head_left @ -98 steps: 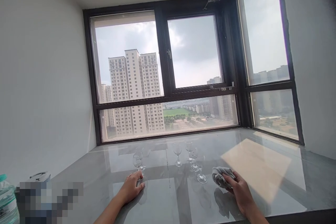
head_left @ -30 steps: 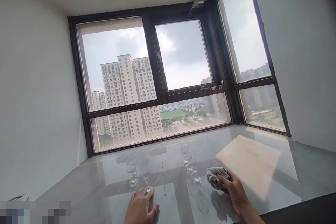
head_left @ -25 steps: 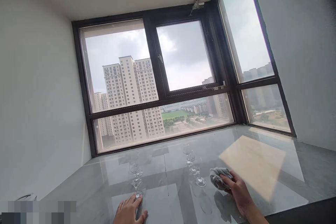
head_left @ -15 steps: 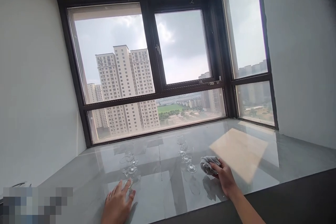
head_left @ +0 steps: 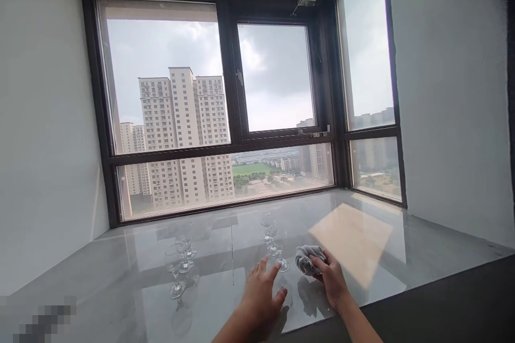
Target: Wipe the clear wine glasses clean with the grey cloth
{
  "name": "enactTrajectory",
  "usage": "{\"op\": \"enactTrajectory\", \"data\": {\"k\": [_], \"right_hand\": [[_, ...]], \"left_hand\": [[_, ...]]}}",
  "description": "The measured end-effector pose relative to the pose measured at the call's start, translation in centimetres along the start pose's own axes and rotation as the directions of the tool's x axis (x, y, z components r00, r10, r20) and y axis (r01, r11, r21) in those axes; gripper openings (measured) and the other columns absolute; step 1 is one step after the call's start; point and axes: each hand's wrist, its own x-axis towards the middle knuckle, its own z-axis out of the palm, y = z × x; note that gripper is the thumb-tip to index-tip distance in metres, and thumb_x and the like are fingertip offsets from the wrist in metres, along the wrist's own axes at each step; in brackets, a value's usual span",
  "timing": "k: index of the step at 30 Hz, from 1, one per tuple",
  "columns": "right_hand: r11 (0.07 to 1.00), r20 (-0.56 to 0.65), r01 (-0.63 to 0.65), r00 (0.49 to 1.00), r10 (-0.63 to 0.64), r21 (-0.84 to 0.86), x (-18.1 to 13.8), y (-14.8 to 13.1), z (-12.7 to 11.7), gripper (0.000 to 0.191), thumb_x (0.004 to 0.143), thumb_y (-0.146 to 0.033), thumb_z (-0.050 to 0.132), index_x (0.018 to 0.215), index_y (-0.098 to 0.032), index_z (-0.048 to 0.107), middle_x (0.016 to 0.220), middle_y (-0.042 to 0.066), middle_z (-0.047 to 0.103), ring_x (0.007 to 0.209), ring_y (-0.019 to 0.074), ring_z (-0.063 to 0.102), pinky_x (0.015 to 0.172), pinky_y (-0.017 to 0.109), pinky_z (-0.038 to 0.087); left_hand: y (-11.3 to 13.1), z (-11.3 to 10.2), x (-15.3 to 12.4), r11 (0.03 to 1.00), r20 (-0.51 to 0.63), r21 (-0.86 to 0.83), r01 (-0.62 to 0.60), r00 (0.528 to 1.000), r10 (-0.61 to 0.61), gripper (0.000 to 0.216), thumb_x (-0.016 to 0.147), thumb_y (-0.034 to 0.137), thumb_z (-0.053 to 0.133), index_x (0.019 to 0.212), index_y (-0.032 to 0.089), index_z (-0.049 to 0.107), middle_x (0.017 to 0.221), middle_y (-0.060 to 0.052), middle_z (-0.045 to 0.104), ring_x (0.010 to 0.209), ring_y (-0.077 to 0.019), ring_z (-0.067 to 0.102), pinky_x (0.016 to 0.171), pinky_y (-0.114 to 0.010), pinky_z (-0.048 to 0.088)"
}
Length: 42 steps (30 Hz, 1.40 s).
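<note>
In my right hand (head_left: 332, 281) is a bunched grey cloth (head_left: 309, 259), held above the glossy grey sill (head_left: 217, 305). My left hand (head_left: 263, 292) hovers with its fingers apart, just in front of the nearest stemmed glass (head_left: 284, 265) in the middle group. I cannot tell whether its fingertips touch that glass. Behind this one, two more clear glasses, a middle one (head_left: 272, 246) and a far one (head_left: 265, 222), stand in a row. On the left are three more stemmed glasses, the nearest (head_left: 176, 289) standing upright and apart from both hands.
Dark-framed windows (head_left: 235, 146) border the sill at the back and right, with tall buildings (head_left: 185, 118) outside. White walls (head_left: 446, 118) rise at both sides. A patch of sunlight (head_left: 352, 238) lies on the sill at right. The sill's dark front edge (head_left: 434, 292) runs along the lower right.
My left hand has moved right, from the nearest left glass over to the middle group. That left glass now stands free. My right hand still holds the cloth, and the view has tilted slightly.
</note>
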Motion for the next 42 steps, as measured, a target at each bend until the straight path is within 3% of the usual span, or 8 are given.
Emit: {"op": "enactTrajectory", "data": {"k": [5, 10, 16, 20, 27, 32, 42], "right_hand": [[1.000, 0.002, -0.005, 1.000, 0.005, 0.013, 0.0, 0.0, 0.0, 0.038, 0.056, -0.041, 0.083, 0.084, -0.019, 0.068, 0.080, 0.003, 0.074, 0.071, 0.0201, 0.066, 0.058, 0.029, 0.054], [1.000, -0.013, -0.005, 1.000, 0.005, 0.015, 0.1, 0.1, 0.1, 0.037, 0.056, -0.041, 0.083, 0.082, -0.020, 0.067, 0.077, 0.002, 0.073, 0.067, 0.0190, 0.064, 0.056, 0.028, 0.052], [1.000, -0.006, -0.013, 1.000, 0.013, 0.014, -0.1, -0.2, 0.0, 0.038, 0.056, -0.042, 0.083, 0.084, -0.020, 0.070, 0.080, 0.003, 0.075, 0.068, 0.0195, 0.066, 0.056, 0.028, 0.052], [0.998, -0.025, -0.067, 0.997, 0.068, 0.010, 0.0, 0.2, -0.5, 0.046, 0.051, -0.043, 0.086, 0.088, -0.021, 0.071, 0.079, 0.002, 0.076, 0.070, 0.0202, 0.068, 0.058, 0.027, 0.054], [0.993, -0.062, -0.116, 0.991, 0.116, 0.008, 0.7, 0.5, -0.7, 0.058, 0.041, -0.041, 0.091, 0.091, -0.020, 0.071, 0.081, 0.002, 0.078, 0.070, 0.0213, 0.069, 0.056, 0.028, 0.056], [0.993, -0.055, -0.121, 0.991, 0.120, -0.018, 0.1, -0.2, -0.4, 0.055, 0.042, -0.042, 0.091, 0.088, -0.020, 0.070, 0.080, 0.003, 0.077, 0.070, 0.0220, 0.069, 0.056, 0.028, 0.057], [0.986, -0.081, -0.164, 0.983, 0.164, 0.002, 0.1, -0.3, -0.3, 0.057, 0.041, -0.043, 0.093, 0.085, -0.019, 0.068, 0.078, 0.004, 0.076, 0.068, 0.0232, 0.069, 0.057, 0.032, 0.059]], "left_hand": [[1.2, 1.8, 3.4, 1.000, -0.047, 0.024, 0.012, 0.999, -0.011, 0.063, 0.087, 0.037, 0.053, 0.150, 0.028, 0.053, 0.166, -0.009, 0.036, 0.148, -0.0356, 0.036, 0.122, -0.054, 0.027], [0.8, 2.1, 4.2, 0.995, 0.014, 0.090, -0.048, 0.999, 0.047, 0.060, 0.088, 0.038, 0.047, 0.146, 0.028, 0.057, 0.155, -0.009, 0.052, 0.144, -0.0324, 0.043, 0.121, -0.055, 0.028], [-0.1, 0.5, 2.8, 0.986, 0.038, 0.139, -0.096, 0.995, 0.091, 0.057, 0.091, 0.042, 0.044, 0.143, 0.027, 0.060, 0.150, -0.009, 0.058, 0.140, -0.0327, 0.046, 0.120, -0.054, 0.030], [-2.7, -1.0, 0.3, 0.985, 0.018, 0.149, -0.092, 0.996, 0.090, 0.058, 0.090, 0.045, 0.046, 0.143, 0.026, 0.060, 0.147, -0.010, 0.060, 0.138, -0.0333, 0.048, 0.120, -0.053, 0.032], [-8.1, -3.2, -1.7, 0.980, -0.093, 0.159, 0.118, 0.990, -0.104, 0.060, 0.090, 0.043, 0.045, 0.145, 0.021, 0.059, 0.149, -0.012, 0.058, 0.139, -0.0321, 0.048, 0.120, -0.050, 0.033], [-10.3, -3.6, -1.0, 0.924, -0.197, 0.180, 0.338, 0.932, -0.303, 0.064, 0.092, 0.042, 0.041, 0.148, 0.015, 0.055, 0.154, -0.015, 0.053, 0.144, -0.0328, 0.043, 0.122, -0.050, 0.029], [-14.9, -5.4, 0.8, 0.819, -0.211, 0.199, 0.539, 0.839, -0.501, 0.068, 0.095, 0.044, 0.038, 0.156, 0.015, 0.043, 0.165, -0.015, 0.038, 0.153, -0.0285, 0.032, 0.126, -0.047, 0.021]]}}
